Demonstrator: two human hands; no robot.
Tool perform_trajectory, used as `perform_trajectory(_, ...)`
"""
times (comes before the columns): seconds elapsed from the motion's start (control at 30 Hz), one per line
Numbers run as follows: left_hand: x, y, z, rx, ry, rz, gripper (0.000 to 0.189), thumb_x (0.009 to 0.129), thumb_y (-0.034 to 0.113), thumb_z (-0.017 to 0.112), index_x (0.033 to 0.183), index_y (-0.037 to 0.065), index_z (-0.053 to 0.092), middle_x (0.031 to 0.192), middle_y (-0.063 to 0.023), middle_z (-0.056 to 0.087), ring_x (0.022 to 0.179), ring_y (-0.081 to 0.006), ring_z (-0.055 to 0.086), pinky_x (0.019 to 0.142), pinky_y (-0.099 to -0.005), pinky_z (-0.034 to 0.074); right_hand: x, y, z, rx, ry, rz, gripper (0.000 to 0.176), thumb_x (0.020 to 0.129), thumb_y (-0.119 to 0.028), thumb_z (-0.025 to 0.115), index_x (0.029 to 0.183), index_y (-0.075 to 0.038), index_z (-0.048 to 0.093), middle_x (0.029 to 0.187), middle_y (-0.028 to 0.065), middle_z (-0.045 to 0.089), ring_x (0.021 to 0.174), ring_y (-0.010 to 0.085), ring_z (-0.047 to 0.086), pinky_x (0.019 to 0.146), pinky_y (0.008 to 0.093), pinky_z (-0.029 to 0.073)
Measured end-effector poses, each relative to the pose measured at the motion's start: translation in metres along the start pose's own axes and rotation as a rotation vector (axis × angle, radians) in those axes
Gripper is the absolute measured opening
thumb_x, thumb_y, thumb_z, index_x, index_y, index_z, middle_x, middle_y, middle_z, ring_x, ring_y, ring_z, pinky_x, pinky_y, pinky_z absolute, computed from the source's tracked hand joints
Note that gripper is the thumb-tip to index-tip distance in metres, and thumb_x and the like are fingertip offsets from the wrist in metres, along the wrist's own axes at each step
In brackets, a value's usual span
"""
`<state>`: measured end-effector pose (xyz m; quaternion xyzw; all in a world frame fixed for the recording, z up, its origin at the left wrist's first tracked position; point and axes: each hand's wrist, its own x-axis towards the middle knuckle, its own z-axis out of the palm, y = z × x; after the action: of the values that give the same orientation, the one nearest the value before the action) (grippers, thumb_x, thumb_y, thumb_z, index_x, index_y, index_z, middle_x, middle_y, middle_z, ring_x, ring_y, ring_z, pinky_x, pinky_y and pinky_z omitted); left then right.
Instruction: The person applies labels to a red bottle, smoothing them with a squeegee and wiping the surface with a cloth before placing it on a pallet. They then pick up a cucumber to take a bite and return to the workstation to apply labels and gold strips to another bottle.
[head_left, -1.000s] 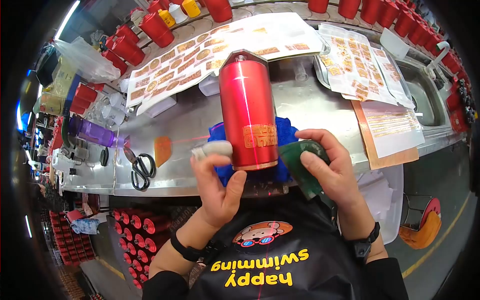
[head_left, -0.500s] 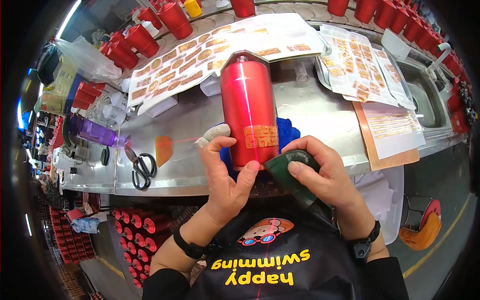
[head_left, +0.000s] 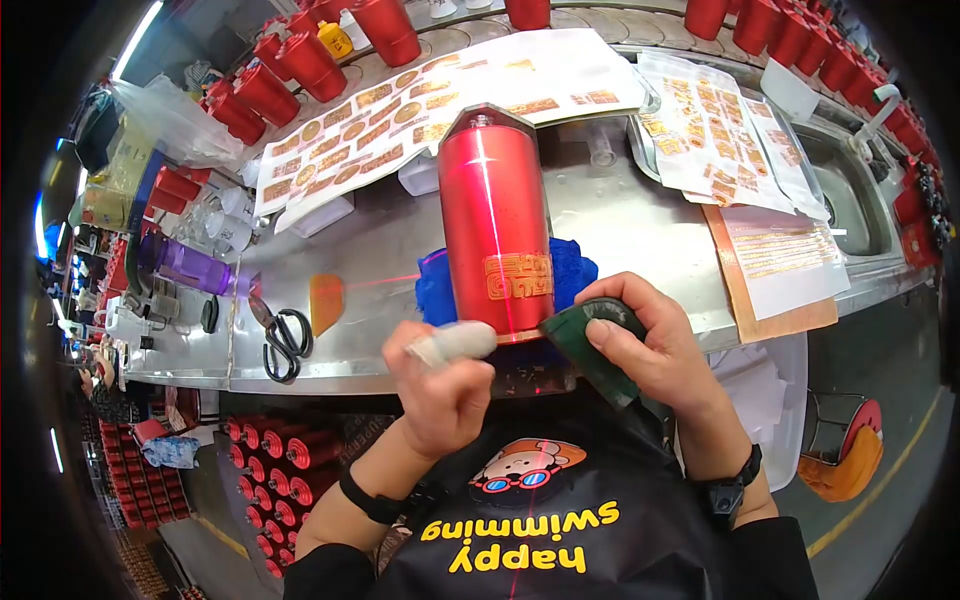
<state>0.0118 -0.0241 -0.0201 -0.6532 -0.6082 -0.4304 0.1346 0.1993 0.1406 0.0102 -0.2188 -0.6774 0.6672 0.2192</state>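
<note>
A shiny red cylindrical canister with a gold pattern near its lower end lies on a blue cloth. My left hand is closed at its lower left edge. The index finger, in a whitish finger cover, points across that edge; the other fingers are curled and their inside is hidden. My right hand grips a flat dark green scraper between thumb and fingers, its corner close to the canister's lower right edge.
Sheets of gold stickers lie behind the canister, with more sticker sheets at the right. Black-handled scissors and an orange-yellow flat piece lie left on the metal table. Further right is a sink. Red canisters line the back.
My left hand has drawn back and down from the canister, its fingers curling and covered finger swinging to the lower edge. My right hand keeps the scraper. Red canisters at the back have shifted right.
</note>
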Motion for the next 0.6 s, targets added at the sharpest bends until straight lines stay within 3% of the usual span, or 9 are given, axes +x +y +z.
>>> perform_trajectory(0.07, 0.006, 0.0, -0.002, 0.078, -0.042, 0.207, 0.028, 0.075, 0.004, 0.07, 0.1, 0.011, 0.06, 0.1, -0.012, 0.057, 0.097, -0.0303, 0.051, 0.086, -0.0475, 0.04, 0.0, 0.003, -0.001, 0.023, 0.001, 0.009, 0.022, 0.089, -0.011, 0.061, 0.108, -0.001, 0.06, 0.088, 0.0059, 0.064, 0.079, 0.0105, 0.059, 0.07, 0.0268, 0.05)
perform_trajectory(0.1, 0.008, -0.002, -0.002, 0.096, -0.046, 0.221, 0.027, 0.069, 0.005, 0.072, 0.091, 0.017, 0.063, 0.098, -0.0071, 0.058, 0.096, -0.0282, 0.052, 0.079, -0.0466, 0.042, 0.001, 0.004, -0.001, 0.034, 0.001, 0.012, 0.022, 0.089, -0.011, 0.061, 0.108, -0.001, 0.06, 0.088, 0.0058, 0.063, 0.079, 0.0104, 0.059, 0.071, 0.0268, 0.05)
perform_trajectory(0.23, 0.023, -0.009, 0.004, 0.145, -0.074, 0.43, 0.025, 0.063, 0.014, 0.075, 0.085, 0.024, 0.068, 0.078, 0.009, 0.059, 0.101, -0.0195, 0.054, 0.084, -0.0399, 0.045, -0.001, -0.001, -0.003, 0.018, 0.018, 0.024, 0.021, 0.088, -0.009, 0.061, 0.108, -0.002, 0.06, 0.088, 0.0053, 0.064, 0.079, 0.0094, 0.059, 0.07, 0.0263, 0.05)
perform_trajectory(0.33, 0.029, -0.005, 0.008, 0.147, -0.101, 0.437, 0.024, 0.062, 0.014, 0.075, 0.083, 0.024, 0.068, 0.082, 0.0088, 0.063, 0.102, -0.0205, 0.055, 0.088, -0.0402, 0.045, -0.001, -0.013, -0.002, -0.049, 0.03, 0.014, 0.021, 0.086, -0.007, 0.062, 0.106, -0.002, 0.06, 0.089, 0.0052, 0.064, 0.081, 0.0103, 0.059, 0.071, 0.0269, 0.049)
perform_trajectory(0.4, 0.023, -0.001, 0.0, 0.082, -0.068, 0.266, 0.03, 0.069, 0.01, 0.074, 0.097, 0.018, 0.067, 0.096, -0.0012, 0.066, 0.107, -0.0276, 0.054, 0.096, -0.0424, 0.042, -0.002, -0.019, 0.0, -0.141, 0.078, -0.021, 0.021, 0.083, -0.005, 0.065, 0.104, -0.003, 0.061, 0.089, 0.0049, 0.063, 0.081, 0.0134, 0.06, 0.07, 0.0295, 0.049)
perform_trajectory(0.47, 0.007, -0.001, -0.002, 0.014, 0.03, 0.021, 0.035, 0.074, 0.008, 0.072, 0.108, 0.013, 0.064, 0.104, -0.008, 0.066, 0.11, -0.0321, 0.052, 0.099, -0.0443, 0.039, 0.01, -0.022, 0.006, -0.46, 0.066, -0.48, 0.023, 0.078, -0.006, 0.069, 0.1, -0.006, 0.063, 0.088, 0.0034, 0.062, 0.081, 0.0171, 0.059, 0.072, 0.0322, 0.047)
perform_trajectory(0.5, 0.004, -0.002, -0.006, 0.001, 0.0, -0.024, 0.045, 0.078, 0.006, 0.07, 0.121, 0.007, 0.057, 0.119, -0.0182, 0.06, 0.113, -0.0393, 0.05, 0.102, -0.0479, 0.036, 0.013, -0.022, 0.01, -0.616, 0.053, -0.707, 0.024, 0.075, -0.006, 0.071, 0.098, -0.008, 0.064, 0.088, 0.0026, 0.061, 0.081, 0.019, 0.059, 0.072, 0.0336, 0.046)
perform_trajectory(0.6, 0.006, 0.003, -0.005, 0.034, -0.032, -0.137, 0.051, 0.076, 0.006, 0.071, 0.125, 0.006, 0.055, 0.129, -0.0202, 0.055, 0.116, -0.042, 0.047, 0.103, -0.0501, 0.035, 0.016, -0.031, 0.024, -0.9, -0.107, -0.903, 0.023, 0.071, -0.013, 0.07, 0.093, -0.012, 0.064, 0.088, 0.0003, 0.057, 0.083, 0.0216, 0.055, 0.075, 0.0358, 0.041)
